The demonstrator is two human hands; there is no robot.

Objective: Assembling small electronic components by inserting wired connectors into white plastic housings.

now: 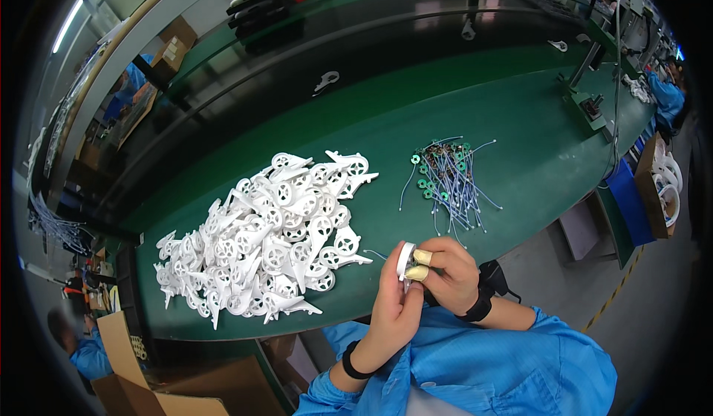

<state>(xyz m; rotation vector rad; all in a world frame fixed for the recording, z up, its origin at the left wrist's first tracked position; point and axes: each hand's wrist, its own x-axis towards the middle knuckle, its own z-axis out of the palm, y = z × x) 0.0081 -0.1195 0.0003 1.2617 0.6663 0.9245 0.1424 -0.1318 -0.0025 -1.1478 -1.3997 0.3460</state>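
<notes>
I have both bare hands at five o'clock in my view. Left hand: thumb and fingers pinching a white round part, held just off the table edge. Right hand: two yellow-capped fingertips drawn close at the part's three o'clock; cannot tell what they pinch. From the hands: heap of white pieces at ten o'clock; clump of wired green discs toward twelve-thirty.

- Tube light glowing at ten o'clock
- Green fixture standing at two o'clock
- Blue bin standing at three o'clock
- Open cardboard box at eight o'clock
</notes>
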